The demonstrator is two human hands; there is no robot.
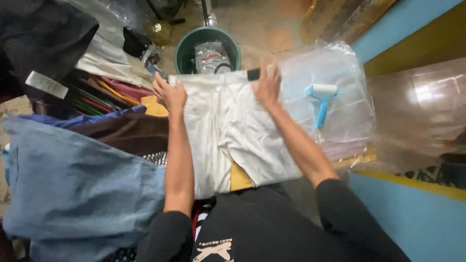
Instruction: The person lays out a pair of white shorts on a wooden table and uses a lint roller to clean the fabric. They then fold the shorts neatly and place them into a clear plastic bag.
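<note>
A pair of white shorts [228, 131] lies flat in front of me, waistband at the far end. My left hand [170, 93] presses on the left end of the waistband. My right hand [267, 83] rests on the right end, beside a black tag. Both hands lie fairly flat on the cloth, fingers spread over the band. A yellow surface [240, 177] shows between the two legs of the shorts.
A blue-handled lint roller [320, 99] lies on a stack of clear plastic bags [340, 73] to the right. A green bucket [184, 48] with packets stands beyond the shorts. Blue cloth [73, 184] and brown cloth [126, 131] pile up at left.
</note>
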